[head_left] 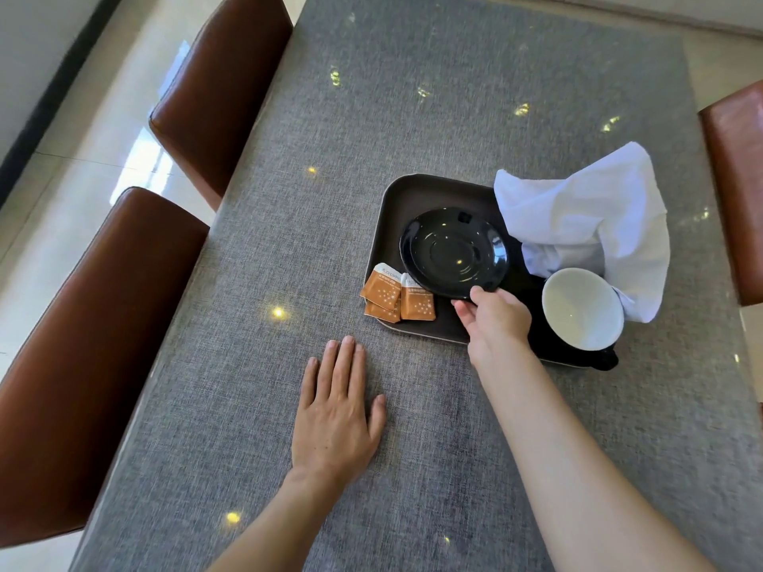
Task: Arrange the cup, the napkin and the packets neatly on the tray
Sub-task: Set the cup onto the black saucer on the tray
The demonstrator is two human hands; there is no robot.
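Note:
A dark brown tray (396, 200) lies on the grey table. A black saucer (452, 251) sits in its middle, and my right hand (493, 319) pinches the saucer's near rim. The black cup with a white inside (582, 308) stands at the tray's near right corner. A crumpled white napkin (586, 216) is heaped over the tray's right side, spilling past the edge. Three orange packets (398, 297) overlap at the tray's near left edge. My left hand (336, 410) rests flat on the table, fingers spread, holding nothing.
Two brown leather chairs (103, 336) (223, 88) stand along the table's left side, and another chair (739, 192) is at the right. The grey table top (413, 97) stretches far beyond the tray.

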